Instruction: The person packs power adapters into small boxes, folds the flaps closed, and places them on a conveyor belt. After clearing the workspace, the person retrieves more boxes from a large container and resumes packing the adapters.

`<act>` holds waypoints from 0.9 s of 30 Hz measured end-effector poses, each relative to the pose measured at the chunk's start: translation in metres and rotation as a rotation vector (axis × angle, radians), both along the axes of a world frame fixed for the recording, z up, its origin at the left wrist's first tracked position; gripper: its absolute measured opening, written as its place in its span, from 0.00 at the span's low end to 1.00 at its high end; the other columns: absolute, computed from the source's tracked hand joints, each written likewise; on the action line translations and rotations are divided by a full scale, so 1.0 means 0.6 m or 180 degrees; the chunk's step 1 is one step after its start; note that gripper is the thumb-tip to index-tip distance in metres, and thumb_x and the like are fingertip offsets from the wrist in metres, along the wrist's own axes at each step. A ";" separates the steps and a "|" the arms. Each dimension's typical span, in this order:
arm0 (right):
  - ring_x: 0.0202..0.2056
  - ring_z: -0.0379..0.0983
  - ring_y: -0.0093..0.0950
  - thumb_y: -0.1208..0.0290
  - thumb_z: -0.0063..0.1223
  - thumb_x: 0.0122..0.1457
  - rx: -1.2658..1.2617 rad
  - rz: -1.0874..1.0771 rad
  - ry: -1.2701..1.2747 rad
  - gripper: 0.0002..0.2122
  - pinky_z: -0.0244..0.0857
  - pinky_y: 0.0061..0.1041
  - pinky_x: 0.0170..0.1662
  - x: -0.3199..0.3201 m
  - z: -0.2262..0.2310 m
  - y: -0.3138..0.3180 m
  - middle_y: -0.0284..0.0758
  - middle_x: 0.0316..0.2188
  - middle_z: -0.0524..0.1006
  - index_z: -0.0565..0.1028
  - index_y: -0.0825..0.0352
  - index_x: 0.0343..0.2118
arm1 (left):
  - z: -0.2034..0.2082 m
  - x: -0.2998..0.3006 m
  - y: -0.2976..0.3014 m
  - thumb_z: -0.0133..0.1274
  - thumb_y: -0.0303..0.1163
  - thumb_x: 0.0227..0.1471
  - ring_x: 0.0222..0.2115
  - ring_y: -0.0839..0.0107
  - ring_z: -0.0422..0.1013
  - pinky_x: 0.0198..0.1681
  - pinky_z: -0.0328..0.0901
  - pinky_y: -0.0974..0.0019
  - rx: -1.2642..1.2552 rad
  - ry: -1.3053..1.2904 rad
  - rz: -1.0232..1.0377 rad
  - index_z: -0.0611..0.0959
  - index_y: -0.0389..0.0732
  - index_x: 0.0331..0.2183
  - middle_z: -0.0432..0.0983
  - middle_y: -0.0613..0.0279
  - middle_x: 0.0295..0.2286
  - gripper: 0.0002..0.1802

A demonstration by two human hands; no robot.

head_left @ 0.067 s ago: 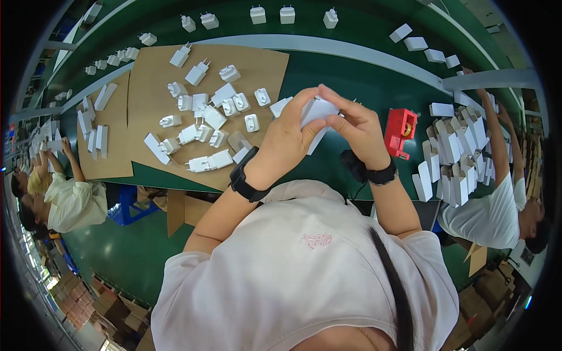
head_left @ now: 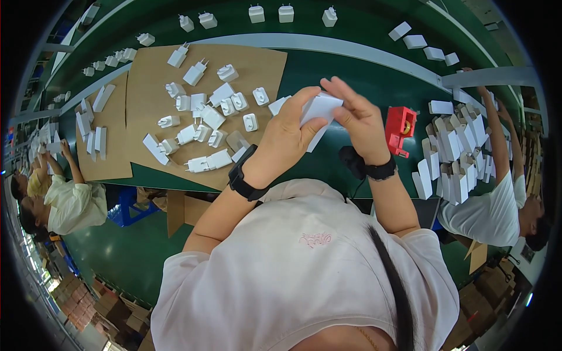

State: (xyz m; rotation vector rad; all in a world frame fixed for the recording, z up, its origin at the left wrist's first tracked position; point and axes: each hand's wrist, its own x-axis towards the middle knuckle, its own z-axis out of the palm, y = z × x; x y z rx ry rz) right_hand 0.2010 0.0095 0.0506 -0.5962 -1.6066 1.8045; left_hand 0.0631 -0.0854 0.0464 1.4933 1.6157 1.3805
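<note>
A small white box (head_left: 320, 109) is gripped in my left hand (head_left: 285, 127), its thumb along the front and the fingers behind. My right hand (head_left: 362, 120) is at the box's right edge with its fingers stretched out and slightly blurred. The right thumb is close to the box; whether it touches cannot be made out. Left of my hands, many white plug adapters (head_left: 212, 117) are scattered over a brown cardboard sheet (head_left: 246, 64). Part of another white box (head_left: 278, 105) shows behind my left hand.
A red tape dispenser (head_left: 400, 130) stands to the right on the green table (head_left: 374, 76). Beyond it are clustered open white boxes (head_left: 449, 146), near a co-worker's arm (head_left: 497, 137). More adapters (head_left: 256, 14) line the far shelf. Another person (head_left: 76, 202) sits at left.
My right hand's fingers have lifted off the box's top and spread apart, shifting slightly right. My left hand keeps the box in nearly the same place.
</note>
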 end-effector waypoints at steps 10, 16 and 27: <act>0.40 0.70 0.21 0.74 0.50 0.55 0.0619 -0.0097 -0.0251 0.15 0.64 0.17 0.42 0.000 0.000 -0.005 0.38 0.45 0.72 0.72 0.68 0.46 | 0.001 0.001 -0.001 0.52 0.34 0.50 0.34 0.53 0.69 0.36 0.65 0.61 0.0073 -0.0064 0.0122 0.66 0.46 0.46 0.69 0.52 0.36 0.21; 0.41 0.71 0.22 0.77 0.49 0.55 0.1103 -0.0238 -0.0386 0.12 0.64 0.17 0.42 0.005 -0.011 -0.008 0.41 0.47 0.71 0.73 0.69 0.43 | -0.003 0.007 0.007 0.51 0.33 0.51 0.33 0.53 0.69 0.35 0.65 0.63 0.0095 -0.0043 0.0103 0.67 0.43 0.43 0.70 0.51 0.36 0.18; 0.31 0.71 0.21 0.74 0.51 0.52 0.0326 -0.0874 -0.1829 0.11 0.66 0.19 0.34 -0.019 -0.131 0.314 0.31 0.30 0.76 0.75 0.70 0.39 | -0.023 -0.104 -0.022 0.47 0.31 0.53 0.37 0.70 0.65 0.42 0.62 0.67 -0.0692 -0.1325 0.0580 0.55 0.39 0.55 0.62 0.51 0.45 0.30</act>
